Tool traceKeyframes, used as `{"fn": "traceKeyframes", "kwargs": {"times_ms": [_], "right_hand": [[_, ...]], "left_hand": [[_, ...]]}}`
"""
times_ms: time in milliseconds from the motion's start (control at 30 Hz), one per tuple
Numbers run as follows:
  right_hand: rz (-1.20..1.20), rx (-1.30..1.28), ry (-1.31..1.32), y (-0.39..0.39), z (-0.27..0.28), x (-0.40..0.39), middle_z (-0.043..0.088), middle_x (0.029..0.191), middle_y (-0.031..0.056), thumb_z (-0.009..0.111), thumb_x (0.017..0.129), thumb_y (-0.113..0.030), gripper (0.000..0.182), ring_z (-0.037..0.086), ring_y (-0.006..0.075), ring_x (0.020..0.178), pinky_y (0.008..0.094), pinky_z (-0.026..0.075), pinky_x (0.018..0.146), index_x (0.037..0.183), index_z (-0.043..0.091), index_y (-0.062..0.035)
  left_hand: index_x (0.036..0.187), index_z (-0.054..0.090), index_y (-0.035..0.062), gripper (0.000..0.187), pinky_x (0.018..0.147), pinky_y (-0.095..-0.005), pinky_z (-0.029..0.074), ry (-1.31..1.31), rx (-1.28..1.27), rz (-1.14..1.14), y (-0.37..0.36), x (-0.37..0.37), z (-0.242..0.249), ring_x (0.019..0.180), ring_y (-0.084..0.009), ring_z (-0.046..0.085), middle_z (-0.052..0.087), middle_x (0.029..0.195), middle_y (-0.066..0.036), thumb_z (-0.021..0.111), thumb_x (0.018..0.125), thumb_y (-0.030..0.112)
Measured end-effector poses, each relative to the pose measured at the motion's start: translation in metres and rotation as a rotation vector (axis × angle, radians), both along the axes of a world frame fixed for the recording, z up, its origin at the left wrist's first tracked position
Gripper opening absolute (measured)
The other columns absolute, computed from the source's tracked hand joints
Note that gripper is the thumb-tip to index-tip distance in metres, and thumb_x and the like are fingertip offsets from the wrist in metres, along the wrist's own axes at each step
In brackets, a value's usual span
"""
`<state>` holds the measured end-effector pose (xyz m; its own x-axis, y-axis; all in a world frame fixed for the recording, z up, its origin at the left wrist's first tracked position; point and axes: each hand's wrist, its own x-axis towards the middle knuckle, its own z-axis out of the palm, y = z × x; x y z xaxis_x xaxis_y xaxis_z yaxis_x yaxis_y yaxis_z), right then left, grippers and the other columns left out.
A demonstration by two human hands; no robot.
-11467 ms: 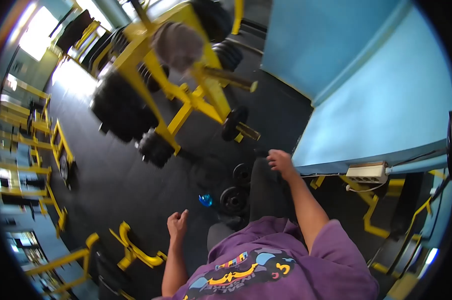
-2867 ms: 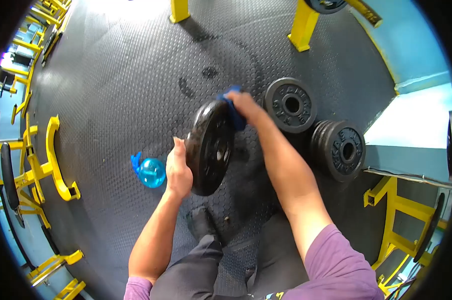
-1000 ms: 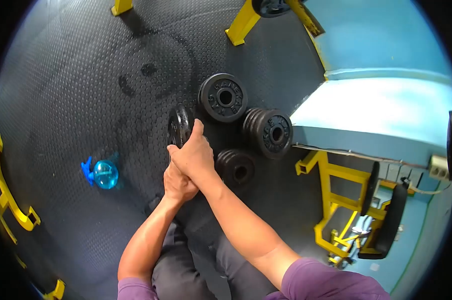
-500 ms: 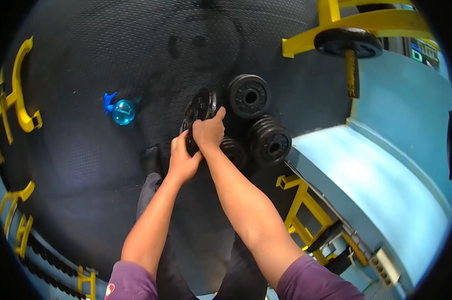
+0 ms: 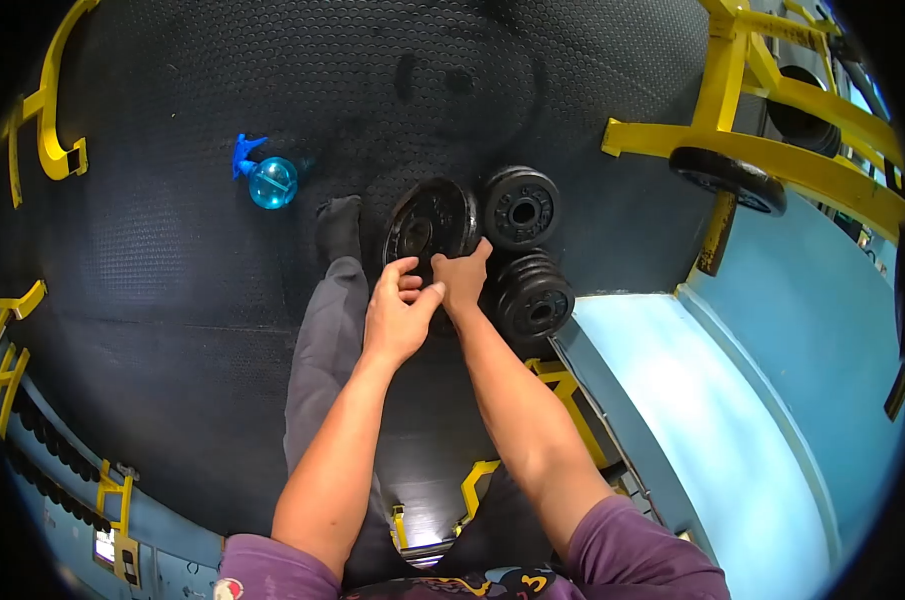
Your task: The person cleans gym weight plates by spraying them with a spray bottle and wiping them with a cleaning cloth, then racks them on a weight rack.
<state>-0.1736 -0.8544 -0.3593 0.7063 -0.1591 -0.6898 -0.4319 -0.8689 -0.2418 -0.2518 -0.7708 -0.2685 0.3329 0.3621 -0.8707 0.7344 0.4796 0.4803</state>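
Note:
A large black weight plate [image 5: 405, 222] is in front of me, tilted, with its near edge by my hands. My right hand [image 5: 462, 278] is on that near edge, its fingers partly hidden behind the hand and its thumb side toward the stacks. Just left of it, my left hand [image 5: 401, 318] has bent fingers spread from the thumb, with nothing visible held in them. To the right stand two stacks of smaller black plates, an upper stack [image 5: 523, 208] and a lower stack [image 5: 535, 303].
A blue spray bottle [image 5: 273, 183] stands on the black rubber floor [image 5: 173, 270], left of my foot [image 5: 340, 228]. A yellow rack [image 5: 663, 138] carrying a black plate [image 5: 730, 178] is at upper right. A light-blue ledge [image 5: 693, 400] runs along the right.
The large plate has tipped flatter, showing more of its face. My left hand has come off its edge, while my right hand stays by it. The view has shifted.

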Motion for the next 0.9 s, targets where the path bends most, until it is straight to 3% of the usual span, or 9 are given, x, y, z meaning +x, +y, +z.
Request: {"fn": "traceKeyframes", "kwargs": {"times_ms": [100,333,400,467,600,667,733,767,900], "right_hand": [[0.034,-0.088,0.0,0.014,0.004,0.004,0.061,0.112,0.0344,0.07,0.072,-0.013,0.069,0.061,0.0482,0.108,0.0454,0.047,0.097,0.13,0.036,0.0052],[-0.023,0.091,0.119,-0.011,0.006,0.026,0.061,0.116,0.0333,0.073,0.071,-0.013,0.074,0.061,0.0436,0.11,0.041,0.047,0.097,0.132,0.037,0.0101],[0.045,0.039,0.118,-0.011,0.016,0.033,0.061,0.115,0.0336,0.072,0.073,-0.012,0.069,0.061,0.0444,0.111,0.0414,0.048,0.097,0.128,0.038,0.0098],[0.01,-0.027,0.249,0.005,0.072,0.054,0.061,0.113,0.0338,0.071,0.072,-0.012,0.063,0.061,0.0444,0.11,0.0416,0.048,0.096,0.123,0.041,0.0094],[0.187,0.071,0.173,-0.065,0.174,0.088,0.064,0.106,0.0261,0.069,0.07,-0.012,0.056,0.065,0.0369,0.101,0.039,0.049,0.092,0.118,0.046,0.0064],[0.282,0.122,0.184,-0.09,0.234,0.118,0.065,0.105,0.0208,0.069,0.069,-0.011,0.055,0.065,0.0314,0.1,0.0367,0.049,0.091,0.118,0.049,0.0042],[0.38,0.122,0.181,-0.109,0.282,0.147,0.065,0.106,0.0182,0.07,0.068,-0.012,0.056,0.064,0.0289,0.102,0.0355,0.049,0.091,0.117,0.05,0.0037],[0.478,0.167,0.139,-0.121,0.299,0.161,0.067,0.1,0.0268,0.068,0.072,-0.01,0.053,0.066,0.0419,0.1,0.0433,0.051,0.088,0.119,0.045,0.0001],[0.75,-0.025,0.123,-0.147,0.333,0.225,0.067,0.089,0.0274,0.07,0.072,-0.008,0.051,0.066,0.0459,0.09,0.0464,0.053,0.078,0.118,0.048,-0.0047]], "left_hand": [[0.126,0.056,-0.001,0.052,0.087,-0.0293,0.048,0.13,-0.026,0.109,0.014,0.002,-0.013,0.096,-0.0156,0.06,0.066,0.103,-0.011,0.074,0.085,0.026],[0.124,0.057,-0.0008,0.058,0.089,-0.033,0.048,0.196,0.077,0.226,0.019,0.021,-0.029,0.103,-0.0217,0.062,0.065,0.112,-0.015,0.077,0.08,0.031],[0.121,0.059,-0.0021,0.054,0.092,-0.0325,0.046,0.21,0.159,0.38,0.002,-0.01,-0.07,0.104,-0.0215,0.061,0.065,0.113,-0.014,0.077,0.081,0.03],[0.116,0.06,-0.0028,0.05,0.095,-0.0319,0.045,0.283,0.048,0.447,-0.006,-0.047,-0.093,0.106,-0.0216,0.06,0.065,0.115,-0.014,0.075,0.081,0.031],[0.117,0.063,0.0072,0.053,0.066,-0.0295,0.039,0.315,-0.117,0.385,-0.038,-0.009,-0.041,0.082,-0.0111,0.05,0.057,0.096,-0.001,0.064,0.086,0.05],[0.134,0.054,0.0181,0.073,0.08,-0.041,0.041,0.252,-0.342,0.205,-0.078,0.012,-0.037,0.101,-0.0199,0.052,0.056,0.121,-0.007,0.057,0.082,0.069],[0.13,0.057,0.0188,0.07,0.084,-0.0394,0.044,0.089,-0.743,0.453,-0.118,0.056,-0.023,0.108,-0.0206,0.057,0.063,0.112,-0.006,0.049,0.086,0.073],[0.127,0.058,0.0175,0.067,0.079,-0.0354,0.047,-0.055,-0.83,0.618,-0.136,0.088,-0.009,0.102,-0.0187,0.06,0.064,0.108,-0.005,0.047,0.088,0.071],[0.115,0.062,0.0135,0.059,0.057,-0.0243,0.05,-0.294,-1.063,0.897,-0.201,0.172,0.018,0.075,-0.0134,0.063,0.066,0.099,-0.004,0.042,0.091,0.063]]}}
